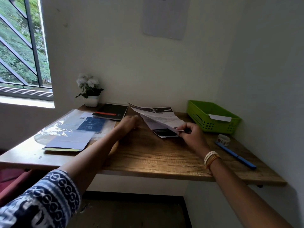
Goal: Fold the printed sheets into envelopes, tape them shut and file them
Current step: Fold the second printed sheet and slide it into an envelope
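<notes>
A printed sheet [162, 120] with dark bands is lifted off the wooden desk [148, 155], its far end raised. My right hand [191, 133] pinches the sheet's near corner. My left hand [129, 123] reaches over the desk left of the sheet, fingers loosely curled and blurred, holding nothing. A green basket [204, 122] stands at the back right with a white folded piece [220, 117] in it. A roll of tape [223, 139] lies in front of the basket.
A blue pen [236, 155] lies near the right edge. At left are a clear plastic sleeve with a blue printed sheet [91, 125], a white envelope [69, 142] and a black notebook [113, 111]. A potted plant [89, 89] stands at the back.
</notes>
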The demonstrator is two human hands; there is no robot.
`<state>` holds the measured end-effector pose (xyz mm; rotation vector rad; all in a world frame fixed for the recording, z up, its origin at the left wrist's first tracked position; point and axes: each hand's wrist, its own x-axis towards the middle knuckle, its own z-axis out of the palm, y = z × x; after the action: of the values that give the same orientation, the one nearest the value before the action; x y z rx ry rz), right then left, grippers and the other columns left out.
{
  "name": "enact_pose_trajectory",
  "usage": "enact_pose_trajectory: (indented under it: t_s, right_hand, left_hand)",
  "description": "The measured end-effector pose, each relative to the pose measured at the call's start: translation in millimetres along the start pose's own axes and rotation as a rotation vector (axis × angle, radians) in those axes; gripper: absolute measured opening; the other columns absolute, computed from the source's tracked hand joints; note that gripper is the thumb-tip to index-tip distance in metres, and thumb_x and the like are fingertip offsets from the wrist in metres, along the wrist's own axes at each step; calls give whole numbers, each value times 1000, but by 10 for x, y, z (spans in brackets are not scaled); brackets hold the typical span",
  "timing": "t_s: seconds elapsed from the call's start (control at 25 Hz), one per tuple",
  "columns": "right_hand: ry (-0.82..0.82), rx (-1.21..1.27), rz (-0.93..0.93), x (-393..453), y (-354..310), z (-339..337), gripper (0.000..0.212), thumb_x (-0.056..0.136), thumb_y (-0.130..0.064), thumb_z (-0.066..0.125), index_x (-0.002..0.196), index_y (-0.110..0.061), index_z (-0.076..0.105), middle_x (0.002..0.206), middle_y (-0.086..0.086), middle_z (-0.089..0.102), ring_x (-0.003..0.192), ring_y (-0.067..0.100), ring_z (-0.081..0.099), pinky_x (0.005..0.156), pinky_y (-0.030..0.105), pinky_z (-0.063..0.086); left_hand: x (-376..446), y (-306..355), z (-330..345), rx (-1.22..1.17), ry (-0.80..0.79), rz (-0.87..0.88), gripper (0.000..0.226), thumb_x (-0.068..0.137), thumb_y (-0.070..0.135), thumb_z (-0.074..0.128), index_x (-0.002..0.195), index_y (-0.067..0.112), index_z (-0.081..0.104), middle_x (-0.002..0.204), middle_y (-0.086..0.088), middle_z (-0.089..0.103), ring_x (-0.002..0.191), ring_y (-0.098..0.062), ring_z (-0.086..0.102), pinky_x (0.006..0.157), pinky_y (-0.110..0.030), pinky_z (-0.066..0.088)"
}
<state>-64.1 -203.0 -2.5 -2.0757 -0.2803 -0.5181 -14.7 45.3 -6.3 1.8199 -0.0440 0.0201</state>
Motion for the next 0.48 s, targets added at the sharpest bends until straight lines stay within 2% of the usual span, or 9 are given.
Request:
enact_pose_trajectory:
  t_s: [0.08, 0.16, 0.2, 0.28, 0.36, 0.4, 0.48]
  right_hand:
    - [-50, -3, 1, -68, 38, -102, 6, 82, -4, 69, 80, -9, 66, 83, -9, 62, 81, -1, 55, 71, 13, 43]
    - [-115, -16, 8, -117, 64, -201, 7, 81, -2, 70, 79, -8, 67, 87, -10, 64, 85, -2, 57, 76, 16, 46]
    - [-156, -17, 6, -136, 65, -248, 8, 82, 0, 68, 78, -7, 67, 89, -7, 67, 88, 0, 59, 79, 17, 48]
    - [-246, -19, 8, -154, 81, -358, 15, 83, 7, 61, 74, -4, 65, 90, 3, 72, 93, 4, 64, 82, 16, 49]
    - [-314, -29, 18, -149, 120, -472, 29, 81, 16, 52, 65, -6, 63, 88, 9, 74, 97, 6, 65, 84, 14, 47]
    - [-328, -22, 15, -136, 157, -517, 35, 79, 20, 49, 60, -8, 61, 86, 11, 74, 97, 10, 66, 86, 18, 48]
    - [-325, 0, 7, -107, 237, -568, 42, 74, 26, 47, 53, -9, 55, 83, 18, 72, 97, 20, 69, 90, 30, 51]
  left_hand:
    - [-46, -35, -116, -439, 49, 0, 42, 102, 36, 29, 117, 5, 53, 117, -24, 53, 99, -32, 59, 79, -35, 50]
    - [-108, -54, -198, -652, 45, -42, 61, 101, 47, 22, 135, 0, 38, 124, -27, 51, 113, -41, 55, 76, -36, 51]
    - [-144, -52, -228, -698, 39, -66, 65, 99, 51, 22, 137, 0, 36, 124, -26, 53, 112, -41, 56, 76, -37, 50]
    - [-227, -28, -261, -723, 26, -97, 55, 98, 50, 29, 127, 6, 45, 111, -21, 61, 97, -34, 62, 79, -39, 50]
    - [-281, -26, -276, -646, 59, -97, 33, 98, 36, 43, 110, 8, 56, 99, -16, 64, 84, -25, 63, 81, -37, 50]
    - [-286, -35, -271, -585, 90, -93, 27, 96, 27, 48, 109, 6, 59, 95, -14, 65, 79, -22, 63, 75, -35, 53]
    - [-261, -61, -292, -462, 135, -90, 31, 92, 15, 56, 118, -1, 59, 88, -13, 66, 71, -20, 65, 59, -28, 55]
